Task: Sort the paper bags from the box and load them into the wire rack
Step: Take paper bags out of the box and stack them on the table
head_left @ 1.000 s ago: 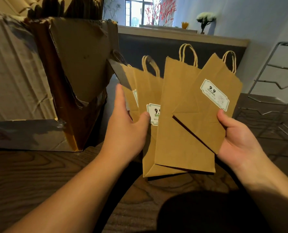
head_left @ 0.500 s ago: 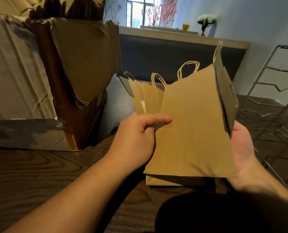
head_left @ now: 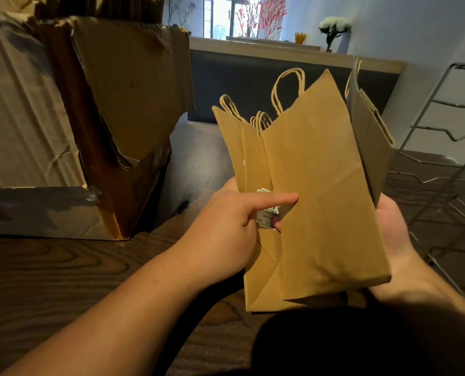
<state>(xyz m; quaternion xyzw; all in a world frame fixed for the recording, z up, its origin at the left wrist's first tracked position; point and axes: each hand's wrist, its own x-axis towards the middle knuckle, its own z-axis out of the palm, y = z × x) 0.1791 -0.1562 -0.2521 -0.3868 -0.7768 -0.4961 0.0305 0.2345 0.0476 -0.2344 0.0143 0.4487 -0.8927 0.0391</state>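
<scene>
Paper bags [head_left: 321, 199] fanned between both hands, left [head_left: 226, 234] pinching, right [head_left: 391, 229] gripping behind, beside torn box [head_left: 128, 104].

Daylight from a far window [head_left: 226, 16] leaves the near worktop [head_left: 36, 280] dim, a dark shadow pooling at near right. Wide-angle distortion bends the edges; the picture is slightly soft throughout.

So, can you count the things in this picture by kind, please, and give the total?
Paper bags, fanned between the hands: 4 visible
Cardboard box: 1
Wire rack: 1
Vase of white flowers: 1
Hands: 2, left hand and right hand
Total: 9
</scene>
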